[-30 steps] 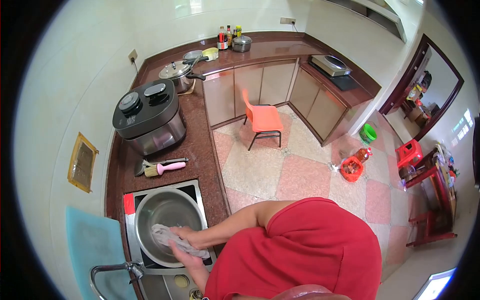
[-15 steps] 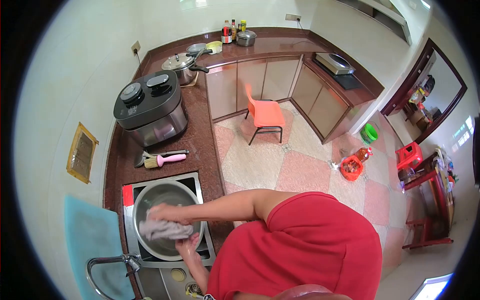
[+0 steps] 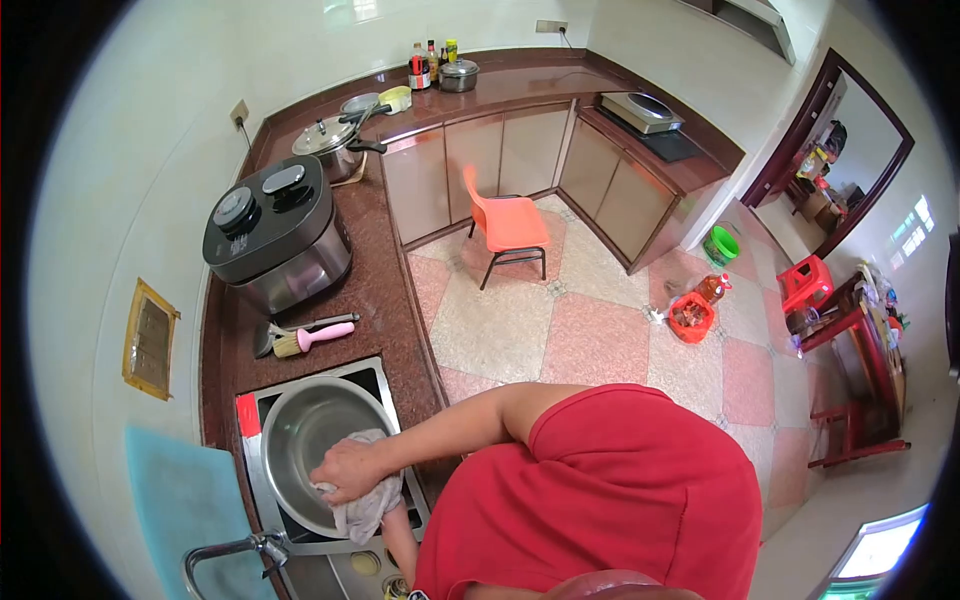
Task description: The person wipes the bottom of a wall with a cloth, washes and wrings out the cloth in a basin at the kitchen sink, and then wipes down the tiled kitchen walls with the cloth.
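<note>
A round stainless steel basin (image 3: 300, 420) sits tilted over the sink (image 3: 384, 372), its inside facing up. My right hand (image 3: 350, 470) is closed on a pale grey cloth (image 3: 372, 508) and presses it against the basin's near right side, over the rim. The cloth drapes down outside the basin. My left hand is hidden behind the cloth; only the left forearm (image 3: 401, 545) shows, close to the basin's lower right edge.
A curved faucet (image 3: 225, 549) and a blue board (image 3: 185, 490) stand beside the sink. A pink-handled brush (image 3: 315, 336), a multicooker (image 3: 275, 235) and a pressure cooker (image 3: 328, 145) line the counter. An orange chair (image 3: 513, 225) stands on the floor.
My right hand has moved the cloth from over the basin's middle to its near right rim. The cloth now covers my left hand, and the whole view has shifted slightly.
</note>
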Motion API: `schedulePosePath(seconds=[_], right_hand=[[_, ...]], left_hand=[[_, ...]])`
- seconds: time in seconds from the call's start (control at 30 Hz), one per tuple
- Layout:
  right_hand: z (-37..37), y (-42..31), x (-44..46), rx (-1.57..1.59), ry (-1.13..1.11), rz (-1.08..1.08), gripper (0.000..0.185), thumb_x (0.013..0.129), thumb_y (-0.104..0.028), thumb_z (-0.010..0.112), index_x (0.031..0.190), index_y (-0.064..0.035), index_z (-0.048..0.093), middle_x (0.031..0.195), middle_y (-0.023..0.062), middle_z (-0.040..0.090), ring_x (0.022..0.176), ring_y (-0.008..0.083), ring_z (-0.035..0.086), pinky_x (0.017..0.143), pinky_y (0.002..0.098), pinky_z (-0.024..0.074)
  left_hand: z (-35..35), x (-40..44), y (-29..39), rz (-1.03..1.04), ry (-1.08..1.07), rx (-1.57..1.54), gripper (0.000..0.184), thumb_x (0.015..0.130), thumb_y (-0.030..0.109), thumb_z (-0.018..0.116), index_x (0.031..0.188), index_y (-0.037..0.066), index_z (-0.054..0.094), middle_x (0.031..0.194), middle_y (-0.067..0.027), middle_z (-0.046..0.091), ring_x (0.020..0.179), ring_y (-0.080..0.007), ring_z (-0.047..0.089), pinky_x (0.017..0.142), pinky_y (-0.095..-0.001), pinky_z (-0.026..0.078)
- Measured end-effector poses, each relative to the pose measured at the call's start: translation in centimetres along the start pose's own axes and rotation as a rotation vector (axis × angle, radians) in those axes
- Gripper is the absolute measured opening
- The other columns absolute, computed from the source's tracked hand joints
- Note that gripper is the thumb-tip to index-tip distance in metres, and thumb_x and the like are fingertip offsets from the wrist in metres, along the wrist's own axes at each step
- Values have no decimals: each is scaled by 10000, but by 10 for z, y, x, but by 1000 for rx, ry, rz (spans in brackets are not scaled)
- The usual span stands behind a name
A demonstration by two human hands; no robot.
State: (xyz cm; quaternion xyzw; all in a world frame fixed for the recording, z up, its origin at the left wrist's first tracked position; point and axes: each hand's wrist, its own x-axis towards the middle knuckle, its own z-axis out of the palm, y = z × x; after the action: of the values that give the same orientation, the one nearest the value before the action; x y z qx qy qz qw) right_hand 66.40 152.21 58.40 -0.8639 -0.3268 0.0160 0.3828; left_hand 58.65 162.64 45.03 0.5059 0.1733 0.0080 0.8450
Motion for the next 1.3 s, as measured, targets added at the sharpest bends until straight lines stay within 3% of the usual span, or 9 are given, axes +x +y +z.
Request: schedulePosePath(seconds=[0.27, 0.37, 0.4, 0.5, 0.57, 0.7, 0.83, 0.93, 1.3], right_hand=[[-39, -32, -10, 215, 49, -195, 374, 717, -413, 609, 749, -43, 567, 682, 191, 590, 695, 413, 587, 603, 493, 454], [-18, -40, -4, 98, 158, -397, 492, 702, -447, 628, 1045, -97, 579, 915, 160, 561, 936, 317, 542, 757, 354, 425], [-17, -46, -5, 68, 237, -443, 543, 702, -451, 632, 1118, -109, 568, 969, 154, 546, 992, 296, 521, 799, 325, 409], [15, -41, 16, 1334, -36, -66, 589, 789, -398, 605, 1293, -133, 454, 1060, 122, 504, 1065, 245, 463, 913, 319, 351], [37, -16, 33, 2071, -151, 271, 532, 864, -365, 568, 1314, -114, 438, 1094, 98, 529, 1030, 230, 509, 940, 359, 383], [27, -9, 14, 2343, -406, 219, 478, 885, -335, 570, 1294, -105, 477, 1169, 105, 541, 1072, 234, 521, 941, 331, 399], [24, -25, -1, 1170, -259, 66, 432, 893, -156, 497, 1302, -22, 456, 1201, 150, 504, 1132, 263, 474, 963, 309, 370], [65, -12, -4, 561, 26, -429, 417, 872, -112, 462, 1268, 17, 440, 1217, 186, 443, 1121, 313, 454, 979, 349, 361], [27, -2, -66, 191, -256, -481, 698, 776, -235, 660, 1365, -36, 343, 1404, 280, 267, 1303, 390, 318, 1016, 452, 333]], left_hand=[[27, -18, 47, -223, 81, -670, 543, 949, 364, 428, 1376, 40, 339, 1357, -66, 440, 1251, -278, 409, 1070, -433, 318], [12, -6, 31, 8, -778, -849, 521, 948, 379, 422, 1365, 73, 372, 1374, -64, 427, 1291, -268, 361, 1093, -442, 267], [-4, 9, 16, 8, -506, -801, 520, 945, 387, 422, 1357, 72, 384, 1380, -69, 422, 1300, -265, 348, 1096, -452, 253], [-31, 36, -3, -16, 41, -742, 522, 941, 406, 422, 1340, 69, 410, 1391, -75, 412, 1319, -252, 321, 1101, -464, 227], [20, 1, 42, -63, 54, -857, 527, 940, 410, 423, 1339, 66, 414, 1387, -69, 415, 1319, -242, 316, 1098, -451, 227], [37, -16, 56, -67, 26, -919, 559, 930, 426, 454, 1345, 55, 404, 1361, -84, 446, 1259, -266, 399, 1056, -441, 304], [21, -5, 38, -36, -12, -819, 568, 925, 425, 475, 1342, 46, 403, 1339, -98, 469, 1218, -283, 451, 1029, -440, 349], [17, -4, 38, -40, -37, -737, 562, 924, 417, 482, 1334, 41, 409, 1328, -101, 477, 1207, -284, 459, 1022, -437, 355], [7, -13, 35, -50, -104, -495, 539, 920, 390, 506, 1307, 21, 433, 1287, -114, 506, 1167, -285, 488, 995, -426, 378]])
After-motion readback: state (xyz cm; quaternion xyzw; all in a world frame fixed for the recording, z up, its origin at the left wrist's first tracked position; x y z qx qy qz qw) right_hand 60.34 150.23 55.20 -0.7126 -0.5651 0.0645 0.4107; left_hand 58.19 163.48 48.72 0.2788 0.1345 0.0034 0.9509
